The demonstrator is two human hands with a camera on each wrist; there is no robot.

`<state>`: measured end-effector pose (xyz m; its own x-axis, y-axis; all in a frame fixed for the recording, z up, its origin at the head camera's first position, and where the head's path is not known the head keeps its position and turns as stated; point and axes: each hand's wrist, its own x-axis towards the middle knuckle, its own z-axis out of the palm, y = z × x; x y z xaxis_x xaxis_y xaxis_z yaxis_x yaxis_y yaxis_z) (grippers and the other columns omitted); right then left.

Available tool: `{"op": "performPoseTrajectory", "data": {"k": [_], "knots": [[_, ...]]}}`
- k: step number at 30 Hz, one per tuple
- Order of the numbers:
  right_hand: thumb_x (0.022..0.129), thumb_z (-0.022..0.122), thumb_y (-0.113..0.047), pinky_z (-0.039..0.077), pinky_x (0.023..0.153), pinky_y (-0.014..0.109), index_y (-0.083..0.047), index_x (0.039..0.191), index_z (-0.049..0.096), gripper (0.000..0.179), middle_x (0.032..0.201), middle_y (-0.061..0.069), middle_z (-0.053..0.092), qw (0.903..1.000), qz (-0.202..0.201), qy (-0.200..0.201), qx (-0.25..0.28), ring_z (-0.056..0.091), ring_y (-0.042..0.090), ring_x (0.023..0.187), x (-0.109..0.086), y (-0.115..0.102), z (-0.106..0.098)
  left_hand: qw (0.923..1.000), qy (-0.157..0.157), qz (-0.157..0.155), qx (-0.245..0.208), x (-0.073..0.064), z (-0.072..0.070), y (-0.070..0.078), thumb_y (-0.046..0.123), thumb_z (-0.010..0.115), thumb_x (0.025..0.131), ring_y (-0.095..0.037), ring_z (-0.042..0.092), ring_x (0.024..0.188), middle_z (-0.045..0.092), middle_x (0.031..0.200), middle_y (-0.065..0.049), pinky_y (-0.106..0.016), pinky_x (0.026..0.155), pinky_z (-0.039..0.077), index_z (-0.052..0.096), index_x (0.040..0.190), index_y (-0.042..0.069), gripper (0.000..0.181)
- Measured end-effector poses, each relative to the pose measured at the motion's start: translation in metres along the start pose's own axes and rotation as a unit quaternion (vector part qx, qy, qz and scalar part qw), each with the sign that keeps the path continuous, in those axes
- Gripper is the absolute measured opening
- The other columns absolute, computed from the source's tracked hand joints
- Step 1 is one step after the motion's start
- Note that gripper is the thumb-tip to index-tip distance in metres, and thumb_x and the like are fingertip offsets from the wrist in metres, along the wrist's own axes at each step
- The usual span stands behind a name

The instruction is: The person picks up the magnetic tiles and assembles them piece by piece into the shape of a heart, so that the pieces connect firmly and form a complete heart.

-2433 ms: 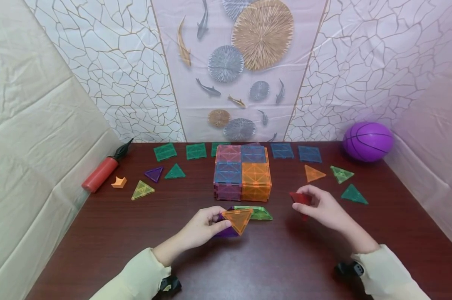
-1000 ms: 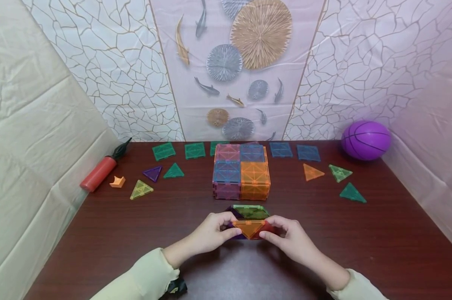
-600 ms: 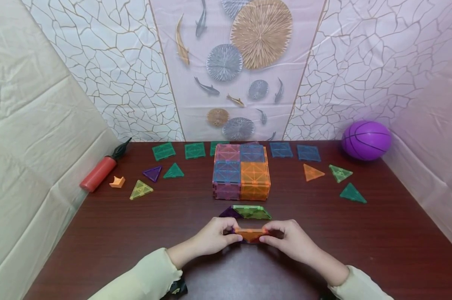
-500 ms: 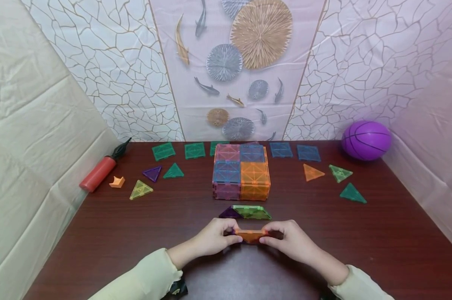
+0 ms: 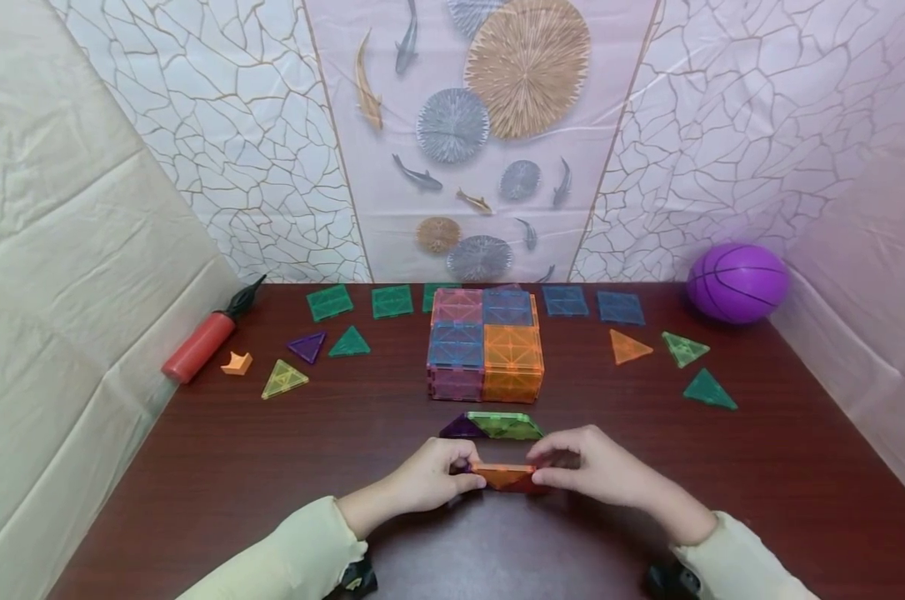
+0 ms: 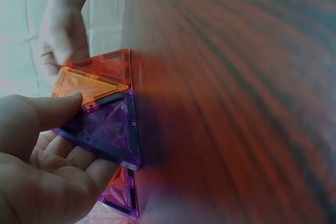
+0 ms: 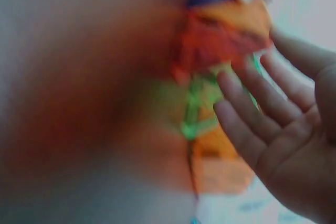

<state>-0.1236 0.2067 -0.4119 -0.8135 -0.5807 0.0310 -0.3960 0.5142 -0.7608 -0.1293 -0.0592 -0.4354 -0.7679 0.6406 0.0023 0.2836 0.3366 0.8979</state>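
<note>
Three translucent triangular magnetic tiles stand edge to edge on the table in a row: purple, orange and red. My left hand pinches the row at its purple and orange end, thumb on the near face and fingers behind. At the red end, my right hand has its fingers spread in the right wrist view; its thumb tip is by the tiles' edge, but contact is unclear. Just behind stands a similar row with a purple tile and a green tile. Its far side is partly hidden.
A block of coloured square tiles stands behind both rows. Loose triangles, including an orange one and a yellow one, lie at both sides. A purple ball is at back right, a red pump at left.
My right hand brought the red tile from the right to join the orange one. Both hands then lowered the row upright to the table. The right fingers have since loosened and shifted slightly right.
</note>
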Motion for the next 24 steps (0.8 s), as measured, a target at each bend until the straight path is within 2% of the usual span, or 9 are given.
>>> {"op": "performPoseTrajectory", "data": {"k": [2,5,9,12,15,17,20,24], "knots": [[0.087,0.072,-0.029,0.053,0.077,0.029,-0.012,0.103,0.072,0.023,0.095,-0.004,0.072,0.9994,-0.006,0.027,-0.020,0.064,0.005,0.088,0.002,0.002,-0.014,1.0000,0.000,0.002,0.005,0.000,0.000,0.000,0.001,0.068,0.086,0.000,0.043,0.038,0.059,0.058,-0.019,-0.016,0.041,0.035,0.059,0.076,0.004,0.015],[0.086,0.073,-0.030,0.052,0.081,0.032,-0.014,0.101,0.072,0.022,0.096,-0.004,0.072,0.9913,0.009,0.112,-0.069,0.064,0.009,0.092,0.009,0.008,-0.038,0.9999,-0.001,0.005,0.011,0.000,-0.001,0.000,0.002,0.068,0.086,0.000,0.043,0.038,0.059,0.058,-0.018,-0.016,0.041,0.036,0.058,0.076,0.005,0.015],[0.088,0.071,-0.034,0.052,0.077,0.033,-0.011,0.102,0.071,0.027,0.097,0.003,0.072,0.9621,0.064,0.238,-0.117,0.065,0.019,0.089,0.024,0.024,-0.071,0.9999,-0.003,0.002,0.015,0.000,-0.002,0.000,0.002,0.068,0.086,0.001,0.043,0.038,0.059,0.058,-0.017,-0.016,0.041,0.036,0.058,0.076,0.005,0.016],[0.090,0.068,-0.037,0.052,0.073,0.038,-0.003,0.108,0.068,0.038,0.102,0.015,0.070,0.9416,0.097,0.295,-0.130,0.065,0.028,0.086,0.037,0.043,-0.092,0.9999,-0.004,0.000,0.017,0.000,-0.003,0.000,0.002,0.068,0.087,0.001,0.042,0.037,0.060,0.058,-0.017,-0.016,0.040,0.035,0.058,0.076,0.006,0.015],[0.091,0.066,-0.038,0.050,0.081,0.047,0.002,0.116,0.063,0.048,0.112,0.023,0.066,0.9288,0.122,0.323,-0.135,0.063,0.036,0.097,0.048,0.065,-0.111,0.9998,-0.006,-0.001,0.020,-0.001,-0.003,0.001,0.002,0.068,0.087,0.001,0.042,0.037,0.060,0.059,-0.017,-0.016,0.040,0.035,0.058,0.077,0.006,0.015],[0.091,0.064,-0.040,0.044,0.090,0.052,0.004,0.121,0.059,0.053,0.119,0.026,0.061,0.9226,0.141,0.332,-0.136,0.057,0.040,0.108,0.055,0.077,-0.120,0.9997,-0.008,-0.002,0.021,-0.001,-0.004,0.001,0.002,0.068,0.087,0.001,0.043,0.037,0.061,0.059,-0.017,-0.016,0.040,0.035,0.058,0.077,0.006,0.015],[0.091,0.063,-0.042,0.038,0.098,0.056,0.006,0.127,0.053,0.061,0.128,0.029,0.054,0.9174,0.173,0.336,-0.126,0.049,0.043,0.119,0.064,0.094,-0.131,0.9998,-0.010,-0.005,0.020,-0.002,-0.004,0.001,0.003,0.069,0.087,0.000,0.043,0.037,0.061,0.059,-0.017,-0.017,0.040,0.035,0.058,0.077,0.007,0.015],[0.091,0.062,-0.045,0.036,0.101,0.057,0.006,0.133,0.047,0.069,0.133,0.031,0.049,0.9102,0.212,0.336,-0.118,0.043,0.045,0.124,0.074,0.110,-0.139,0.9996,-0.011,0.003,0.025,-0.002,-0.005,0.002,0.004,0.069,0.087,0.000,0.043,0.038,0.060,0.058,-0.014,-0.016,0.040,0.035,0.059,0.077,0.007,0.015]]}}
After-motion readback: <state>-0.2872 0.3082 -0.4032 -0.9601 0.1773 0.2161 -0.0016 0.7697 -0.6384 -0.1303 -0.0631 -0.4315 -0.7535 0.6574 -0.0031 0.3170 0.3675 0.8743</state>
